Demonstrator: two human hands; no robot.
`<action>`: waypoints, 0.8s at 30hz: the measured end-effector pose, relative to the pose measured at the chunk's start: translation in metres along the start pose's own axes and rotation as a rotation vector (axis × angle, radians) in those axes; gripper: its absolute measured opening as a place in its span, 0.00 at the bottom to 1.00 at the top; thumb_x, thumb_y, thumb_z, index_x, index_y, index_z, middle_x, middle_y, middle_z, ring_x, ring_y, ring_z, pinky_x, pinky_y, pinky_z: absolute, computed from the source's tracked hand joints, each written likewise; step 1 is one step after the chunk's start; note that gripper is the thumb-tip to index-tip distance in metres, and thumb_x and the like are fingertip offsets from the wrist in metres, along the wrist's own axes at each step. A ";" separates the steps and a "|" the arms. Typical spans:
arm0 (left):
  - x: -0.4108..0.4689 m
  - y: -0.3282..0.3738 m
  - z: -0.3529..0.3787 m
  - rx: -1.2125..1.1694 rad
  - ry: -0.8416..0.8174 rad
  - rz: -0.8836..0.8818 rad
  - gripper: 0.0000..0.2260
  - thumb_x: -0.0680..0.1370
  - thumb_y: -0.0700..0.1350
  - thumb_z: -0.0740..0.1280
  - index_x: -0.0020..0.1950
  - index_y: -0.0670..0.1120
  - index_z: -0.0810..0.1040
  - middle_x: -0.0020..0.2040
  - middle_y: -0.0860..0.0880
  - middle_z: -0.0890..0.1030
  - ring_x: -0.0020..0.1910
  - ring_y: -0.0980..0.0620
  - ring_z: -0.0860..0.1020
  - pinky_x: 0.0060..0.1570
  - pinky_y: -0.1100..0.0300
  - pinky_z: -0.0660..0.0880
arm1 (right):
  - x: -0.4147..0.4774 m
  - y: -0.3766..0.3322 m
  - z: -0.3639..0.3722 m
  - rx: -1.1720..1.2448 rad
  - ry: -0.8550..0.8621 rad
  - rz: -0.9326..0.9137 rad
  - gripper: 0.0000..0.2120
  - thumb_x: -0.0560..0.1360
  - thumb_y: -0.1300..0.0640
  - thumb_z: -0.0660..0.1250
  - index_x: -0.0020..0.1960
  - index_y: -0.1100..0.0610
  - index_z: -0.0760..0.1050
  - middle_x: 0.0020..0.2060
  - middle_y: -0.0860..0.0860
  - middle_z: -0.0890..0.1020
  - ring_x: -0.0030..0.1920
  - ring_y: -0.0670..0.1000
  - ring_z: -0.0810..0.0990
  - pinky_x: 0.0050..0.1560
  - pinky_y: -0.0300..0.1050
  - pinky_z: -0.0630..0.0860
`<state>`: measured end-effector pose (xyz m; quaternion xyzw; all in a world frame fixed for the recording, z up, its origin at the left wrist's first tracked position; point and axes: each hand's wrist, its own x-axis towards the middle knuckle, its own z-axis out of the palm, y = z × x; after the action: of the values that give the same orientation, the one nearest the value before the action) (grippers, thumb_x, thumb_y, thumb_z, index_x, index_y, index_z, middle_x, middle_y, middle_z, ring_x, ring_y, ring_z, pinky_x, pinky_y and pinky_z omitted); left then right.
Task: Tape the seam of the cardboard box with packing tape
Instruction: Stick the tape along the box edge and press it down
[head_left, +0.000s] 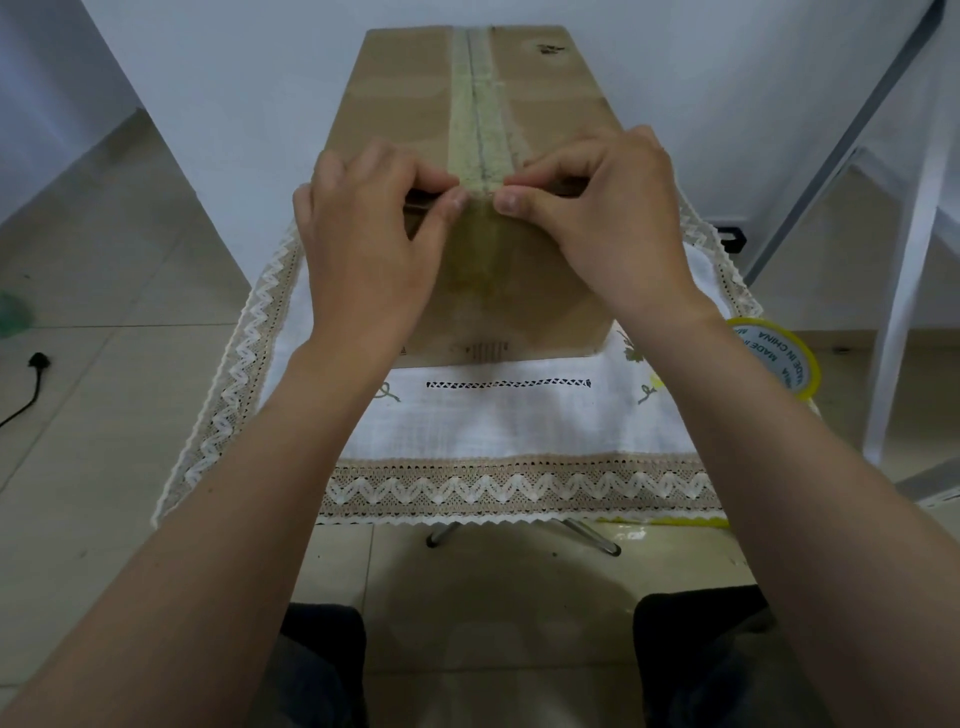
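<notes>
A long brown cardboard box (395, 104) lies on a small table and runs away from me. A yellowish strip of packing tape (480, 104) covers its top seam and folds down over the near end face. My left hand (371, 249) and my right hand (608, 218) rest on the box's near top edge, one on each side of the tape. Both thumbs and forefingers pinch at that edge, right beside the strip. The roll of packing tape (779, 358), yellow with a white printed core, lies at the table's right edge.
A white tablecloth (509, 421) with beige lace trim covers the table. A white wall stands behind the box. A white chair frame (904, 260) is on the right. A black cable and plug (31, 374) lie on the tiled floor at left. My knees show below.
</notes>
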<state>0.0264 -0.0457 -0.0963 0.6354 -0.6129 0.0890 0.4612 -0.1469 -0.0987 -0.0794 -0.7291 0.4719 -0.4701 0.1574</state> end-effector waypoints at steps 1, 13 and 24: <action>0.001 0.000 0.000 -0.001 0.006 -0.002 0.10 0.79 0.58 0.67 0.50 0.54 0.82 0.51 0.57 0.82 0.57 0.49 0.74 0.55 0.57 0.59 | -0.001 0.000 0.000 0.002 0.001 -0.001 0.05 0.69 0.40 0.78 0.42 0.38 0.85 0.44 0.42 0.85 0.59 0.51 0.75 0.64 0.57 0.72; -0.004 -0.004 -0.001 0.090 -0.038 0.089 0.20 0.68 0.63 0.76 0.53 0.53 0.80 0.53 0.56 0.80 0.58 0.45 0.74 0.54 0.54 0.60 | -0.020 0.005 0.021 -0.261 0.191 -0.139 0.19 0.69 0.31 0.74 0.46 0.46 0.83 0.48 0.46 0.78 0.56 0.57 0.73 0.57 0.49 0.63; -0.021 -0.017 0.012 0.294 -0.005 0.190 0.33 0.65 0.66 0.76 0.63 0.49 0.76 0.56 0.44 0.78 0.55 0.37 0.74 0.61 0.46 0.67 | -0.037 0.032 0.031 -0.429 0.200 -0.317 0.27 0.73 0.34 0.71 0.63 0.50 0.79 0.60 0.54 0.80 0.61 0.58 0.68 0.67 0.60 0.68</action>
<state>0.0306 -0.0424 -0.1253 0.6356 -0.6515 0.2193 0.3515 -0.1424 -0.0902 -0.1367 -0.7603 0.4540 -0.4479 -0.1235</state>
